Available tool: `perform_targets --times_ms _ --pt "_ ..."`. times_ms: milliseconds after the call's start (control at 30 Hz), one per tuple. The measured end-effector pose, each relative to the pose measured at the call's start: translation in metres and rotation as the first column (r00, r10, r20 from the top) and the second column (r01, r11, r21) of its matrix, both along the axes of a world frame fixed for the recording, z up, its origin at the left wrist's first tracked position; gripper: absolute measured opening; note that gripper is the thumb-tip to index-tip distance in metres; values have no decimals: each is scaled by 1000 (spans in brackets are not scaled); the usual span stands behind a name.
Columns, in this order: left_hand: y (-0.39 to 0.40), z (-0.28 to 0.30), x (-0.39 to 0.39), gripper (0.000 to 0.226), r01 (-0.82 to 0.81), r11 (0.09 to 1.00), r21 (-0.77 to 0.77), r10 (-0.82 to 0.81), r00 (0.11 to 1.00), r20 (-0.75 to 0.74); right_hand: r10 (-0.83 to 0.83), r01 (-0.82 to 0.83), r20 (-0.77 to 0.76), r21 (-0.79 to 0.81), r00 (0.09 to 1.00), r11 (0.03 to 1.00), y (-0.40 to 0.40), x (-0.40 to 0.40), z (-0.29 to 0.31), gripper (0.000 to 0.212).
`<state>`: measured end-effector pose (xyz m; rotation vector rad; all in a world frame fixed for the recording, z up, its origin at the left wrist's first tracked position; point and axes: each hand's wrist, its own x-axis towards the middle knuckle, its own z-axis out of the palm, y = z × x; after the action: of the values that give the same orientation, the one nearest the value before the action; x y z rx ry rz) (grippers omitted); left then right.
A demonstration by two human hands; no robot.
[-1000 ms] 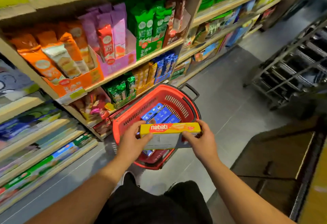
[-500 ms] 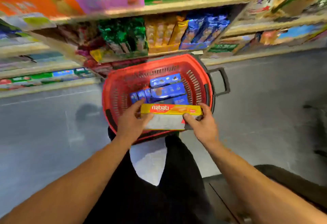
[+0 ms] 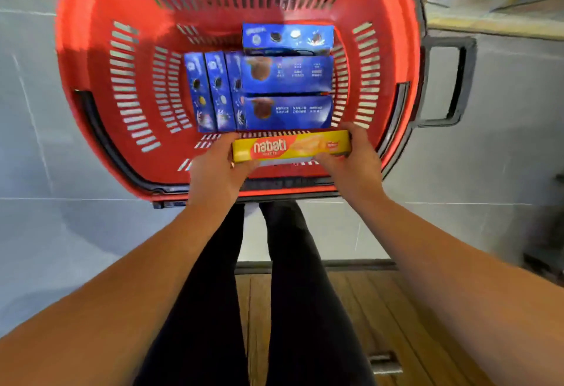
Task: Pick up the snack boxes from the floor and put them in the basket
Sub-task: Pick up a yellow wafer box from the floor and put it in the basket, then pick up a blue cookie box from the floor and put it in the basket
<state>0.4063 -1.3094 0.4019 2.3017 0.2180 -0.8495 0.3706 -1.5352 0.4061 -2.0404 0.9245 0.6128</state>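
Both hands on the yellow Nabati wafer box, inside the red basket

Left hand (image 3: 215, 169) gripping one end, right hand (image 3: 351, 160) curled round the other, arms stretched forward and down. Nabati wafer box (image 3: 290, 148) held level, long side across, low against the near wall of the red basket (image 3: 91, 86). Just beyond, blue cookie boxes (image 3: 287, 76) packed on the basket floor. Grey floor tiles (image 3: 30, 233) all around.

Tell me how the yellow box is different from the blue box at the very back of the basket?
The yellow Nabati box is held at its ends by the left hand and right hand; the blue cookie box lies free, touched by no hand. The yellow box is longer and slimmer; the blue one looks shorter and chunkier. Yellow sits nearest the person, blue farthest. Both are snack boxes lying crosswise inside the red basket.
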Motion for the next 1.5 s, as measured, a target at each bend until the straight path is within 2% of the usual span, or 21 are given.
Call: perform_targets --times_ms 133,267,367,500,600,733,800,900,1000,1167,1233,1300,1367,1500 --pt "-8 -58 12 40 180 979 97 -178 984 -30 40 -40 -86 5 996 999 -8 5 -52 56" --pt "-17 -108 23 50 291 938 188 -278 956 -95 78 -79 -139 -2 987 997 -14 11 -103 52" --pt "-23 -137 24 52 259 947 190 -232 961 -154 141 -148 -174 -27 975 989 -17 15 -136 49" --pt "-27 -155 16 65 143 985 100 -104 943 -315 313 -331 -363 12 878 944 -18 21 -158 49" --pt "-29 -147 18 73 133 990 45 -109 930 -351 317 -328 -406 46 857 944 -20 23 -154 49" --pt "-25 -108 33 64 86 996 -19 -87 939 -332 299 -303 -353 43 887 952 -20 17 -118 42" --pt "-15 -73 39 63 59 998 -39 -68 950 -303 324 -334 -323 26 889 942 -16 12 -82 42" --pt "5 -8 46 56 80 997 -15 -81 967 -240 397 -407 -272 19 877 913 -1 8 -18 45" --pt "29 67 45 65 72 997 16 -68 981 -181 429 -434 -203 22 880 900 18 9 53 48" --pt "70 174 21 50 56 998 40 -53 996 -73 569 -574 -83 -63 818 816 56 15 155 52" --pt "83 205 6 51 6 999 36 -4 998 -60 644 -645 -52 -87 764 759 72 18 181 61" --pt "94 233 -14 65 -84 995 53 87 995 -55 725 -722 -17 -101 689 684 89 20 203 70" --pt "105 259 -36 64 -178 981 81 179 984 -10 820 -811 33 -133 571 570 107 21 225 73" --pt "124 296 -93 64 -363 926 106 350 929 123 949 -918 144 -248 279 308 143 16 258 76"
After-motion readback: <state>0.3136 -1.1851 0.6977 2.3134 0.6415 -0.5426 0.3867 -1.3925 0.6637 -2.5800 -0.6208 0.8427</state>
